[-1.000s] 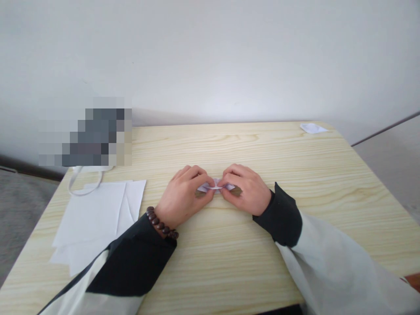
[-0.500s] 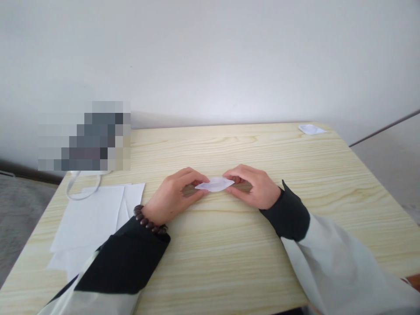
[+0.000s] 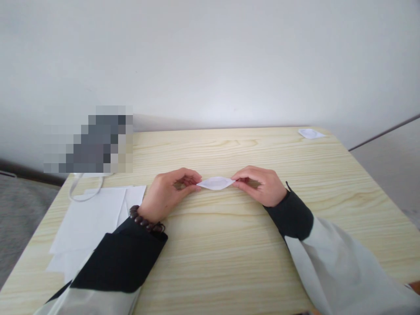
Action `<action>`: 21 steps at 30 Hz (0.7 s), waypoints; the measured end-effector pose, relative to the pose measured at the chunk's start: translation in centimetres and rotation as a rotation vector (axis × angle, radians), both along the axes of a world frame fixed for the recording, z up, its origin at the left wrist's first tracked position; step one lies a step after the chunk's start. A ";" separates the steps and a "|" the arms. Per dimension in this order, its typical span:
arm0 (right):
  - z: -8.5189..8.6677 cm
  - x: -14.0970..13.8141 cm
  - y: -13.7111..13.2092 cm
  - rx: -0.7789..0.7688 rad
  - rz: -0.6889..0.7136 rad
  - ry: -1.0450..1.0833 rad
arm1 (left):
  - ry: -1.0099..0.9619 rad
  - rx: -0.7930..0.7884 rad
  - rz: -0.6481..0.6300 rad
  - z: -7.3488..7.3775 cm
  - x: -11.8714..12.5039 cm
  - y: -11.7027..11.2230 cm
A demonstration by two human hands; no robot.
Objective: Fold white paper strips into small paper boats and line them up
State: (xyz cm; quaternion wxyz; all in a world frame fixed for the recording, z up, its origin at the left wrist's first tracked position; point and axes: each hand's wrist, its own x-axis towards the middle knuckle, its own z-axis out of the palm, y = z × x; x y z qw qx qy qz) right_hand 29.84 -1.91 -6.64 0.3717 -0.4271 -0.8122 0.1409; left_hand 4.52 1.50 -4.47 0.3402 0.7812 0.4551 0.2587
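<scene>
A small folded white paper boat (image 3: 215, 183), pointed at both ends with a hollow in its middle, is stretched between my hands over the table. My left hand (image 3: 170, 189) pinches its left tip between thumb and fingers. The right tip is in a pinch of my right hand (image 3: 259, 183). Whether the boat's underside touches the table cannot be made out. At the far right corner lies another white folded paper boat (image 3: 310, 133), apart from both hands.
Several loose white paper sheets (image 3: 88, 218) overlap on the left of the wood-grain table (image 3: 236, 258). Behind them is a blurred-out dark object (image 3: 93, 144) with a white loop (image 3: 85, 200) beside it. A pale wall (image 3: 210, 61) borders the table's back edge.
My hands have drawn apart from the boat's middle to its two tips, left hand leftward and right hand rightward. The boat's hollow now shows more. The view has shifted slightly.
</scene>
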 end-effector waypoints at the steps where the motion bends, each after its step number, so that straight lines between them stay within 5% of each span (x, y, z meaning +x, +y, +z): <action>1: 0.0 0.0 0.0 0.008 -0.001 0.009 | -0.001 0.008 0.005 0.0 0.0 0.0; 21: 0.0 -1.7 -0.4 0.060 -0.012 0.012 | 0.005 0.139 0.033 0.1 0.4 -0.5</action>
